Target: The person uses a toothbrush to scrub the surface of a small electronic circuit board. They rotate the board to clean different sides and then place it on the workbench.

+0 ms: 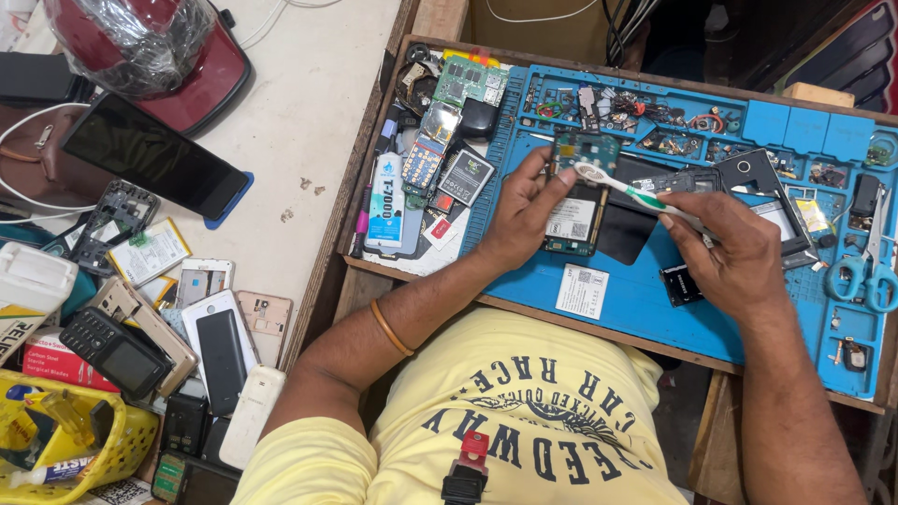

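A green circuit board (pixel 582 192) lies over the blue work mat (pixel 645 299), pinned at its upper end by the left hand (pixel 524 217), whose fingers are closed on the board's edge. The right hand (pixel 734 254) is clamped on the handle of a white and green toothbrush (pixel 629 190), its bristled head resting on the top of the board. Just beside the board lie a black phone frame (pixel 762 192) and a white label (pixel 582 291). Blue-handled scissors (pixel 865 276) sit at the mat's right edge. Well apart on the tabletop (pixel 309 122) to the left lie a black tablet (pixel 150 154), loose phones (pixel 220 351) and a yellow basket (pixel 94 449).
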